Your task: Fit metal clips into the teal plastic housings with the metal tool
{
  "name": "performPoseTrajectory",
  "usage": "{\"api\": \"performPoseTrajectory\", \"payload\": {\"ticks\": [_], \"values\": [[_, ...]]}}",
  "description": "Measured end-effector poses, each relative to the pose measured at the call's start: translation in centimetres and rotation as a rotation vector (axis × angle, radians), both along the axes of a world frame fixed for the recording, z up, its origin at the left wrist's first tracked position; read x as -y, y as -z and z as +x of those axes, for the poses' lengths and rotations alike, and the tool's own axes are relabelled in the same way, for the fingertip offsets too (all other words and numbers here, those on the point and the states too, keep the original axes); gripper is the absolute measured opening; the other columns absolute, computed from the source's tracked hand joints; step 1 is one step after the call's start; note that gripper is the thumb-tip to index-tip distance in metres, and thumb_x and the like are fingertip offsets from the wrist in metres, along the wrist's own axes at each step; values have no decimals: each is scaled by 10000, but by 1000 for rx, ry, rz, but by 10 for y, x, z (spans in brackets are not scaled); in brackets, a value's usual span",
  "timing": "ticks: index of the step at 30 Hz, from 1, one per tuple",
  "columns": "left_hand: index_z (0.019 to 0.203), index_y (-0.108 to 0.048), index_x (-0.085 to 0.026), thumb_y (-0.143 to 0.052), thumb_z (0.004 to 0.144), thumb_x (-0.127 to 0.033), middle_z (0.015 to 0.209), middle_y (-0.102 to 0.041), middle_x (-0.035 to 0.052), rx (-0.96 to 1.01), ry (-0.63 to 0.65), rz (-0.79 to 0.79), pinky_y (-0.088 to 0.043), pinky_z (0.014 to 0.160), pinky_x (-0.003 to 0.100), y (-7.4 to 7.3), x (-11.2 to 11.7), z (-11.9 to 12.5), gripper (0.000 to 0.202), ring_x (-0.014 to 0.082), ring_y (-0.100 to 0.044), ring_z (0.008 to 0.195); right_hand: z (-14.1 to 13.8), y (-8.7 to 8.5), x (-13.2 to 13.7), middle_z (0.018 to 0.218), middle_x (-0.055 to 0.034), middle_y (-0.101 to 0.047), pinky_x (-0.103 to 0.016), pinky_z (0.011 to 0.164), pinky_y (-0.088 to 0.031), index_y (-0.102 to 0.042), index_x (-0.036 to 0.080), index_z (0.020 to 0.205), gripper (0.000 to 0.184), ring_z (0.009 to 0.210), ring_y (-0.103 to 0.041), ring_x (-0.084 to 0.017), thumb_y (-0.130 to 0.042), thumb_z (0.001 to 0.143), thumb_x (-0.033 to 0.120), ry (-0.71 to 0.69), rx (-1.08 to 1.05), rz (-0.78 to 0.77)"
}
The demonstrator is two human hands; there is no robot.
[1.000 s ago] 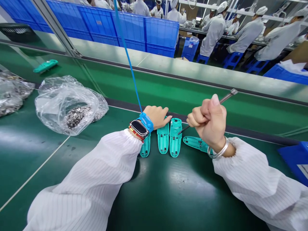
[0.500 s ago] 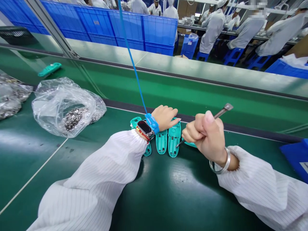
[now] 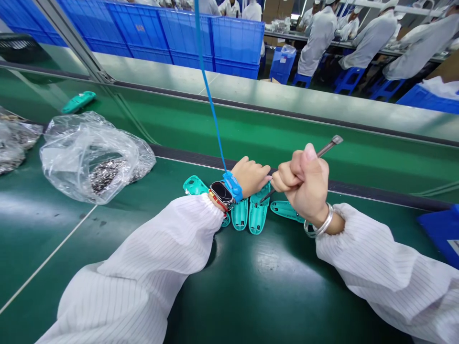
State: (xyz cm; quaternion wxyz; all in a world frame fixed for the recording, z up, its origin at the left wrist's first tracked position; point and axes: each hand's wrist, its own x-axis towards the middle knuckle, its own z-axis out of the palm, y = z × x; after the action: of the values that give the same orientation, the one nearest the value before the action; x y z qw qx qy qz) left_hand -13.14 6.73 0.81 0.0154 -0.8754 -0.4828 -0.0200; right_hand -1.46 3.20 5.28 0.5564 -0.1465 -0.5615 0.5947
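Several teal plastic shells lie side by side on the green work surface. My left hand [image 3: 250,177], with a watch and a blue wrist strap, bends its fingers over the top end of one open teal plastic shell [image 3: 257,217]. Another open shell [image 3: 239,215] sits just left of it, partly under that hand. In my right fist [image 3: 303,184] is a slim metal tool [image 3: 326,145] with a flattened upper end. Its dark lower tip reaches into the shell under my left fingers. Small dark parts show inside the shells. Whether the tip touches one I cannot tell.
To the left lies a clear plastic bag [image 3: 96,157] of small metal pieces, beside a second bag [image 3: 16,143]. Another teal shell [image 3: 79,102] lies on the green ledge. A blue cord [image 3: 211,95] runs up from my wrist. Blue crates [image 3: 236,40] and seated workers are beyond.
My left hand has shifted slightly right and its fingers have curled down. My right hand has moved up and left, taking the tool's tip higher along the shell.
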Motion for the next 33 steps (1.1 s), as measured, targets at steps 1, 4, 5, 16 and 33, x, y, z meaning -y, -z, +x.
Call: {"api": "performPoseTrajectory", "payload": {"ticks": [1, 4, 5, 16, 33], "values": [[994, -528, -134, -270, 920, -322, 923, -625, 92, 2, -3, -3, -280, 771, 374, 0, 0, 0, 327, 270, -573, 933, 0, 0, 0, 452, 50, -97, -143, 385, -192, -181, 123, 541, 530, 371, -166, -6, -444, 874, 441, 1, -1, -4], [954, -528, -136, -281, 913, -296, 919, -623, 84, 8, -12, -17, -282, 781, 370, -1, 1, 0, 297, 260, -570, 940, -2, 0, 1, 449, 50, -100, -147, 385, -190, -181, 125, 537, 541, 374, -160, -4, -463, 864, 451, 10, 2, -13], [941, -528, -135, -283, 911, -286, 918, -623, 84, 12, -14, -19, -284, 785, 368, -2, 2, 0, 290, 257, -568, 944, -3, 0, 1, 448, 50, -101, -149, 384, -188, -180, 126, 535, 547, 374, -158, -4, -473, 858, 457, 15, 6, -18], [903, -559, -149, -336, 875, -194, 936, -638, 83, 71, -38, -84, -313, 765, 357, -7, 3, -2, 229, 239, -574, 932, -10, 0, 1, 446, 53, -132, -173, 383, -175, -210, 145, 530, 555, 375, -164, -7, -480, 835, 523, 5, 137, -8], [917, -581, -146, -254, 929, -299, 884, -638, 112, 68, -35, 3, -366, 664, 334, -3, 7, -3, 362, 262, -600, 885, -2, -11, -3, 455, 59, -101, -163, 375, -174, -181, 146, 540, 564, 367, -157, -6, -481, 834, 523, 51, 110, 3]]}}
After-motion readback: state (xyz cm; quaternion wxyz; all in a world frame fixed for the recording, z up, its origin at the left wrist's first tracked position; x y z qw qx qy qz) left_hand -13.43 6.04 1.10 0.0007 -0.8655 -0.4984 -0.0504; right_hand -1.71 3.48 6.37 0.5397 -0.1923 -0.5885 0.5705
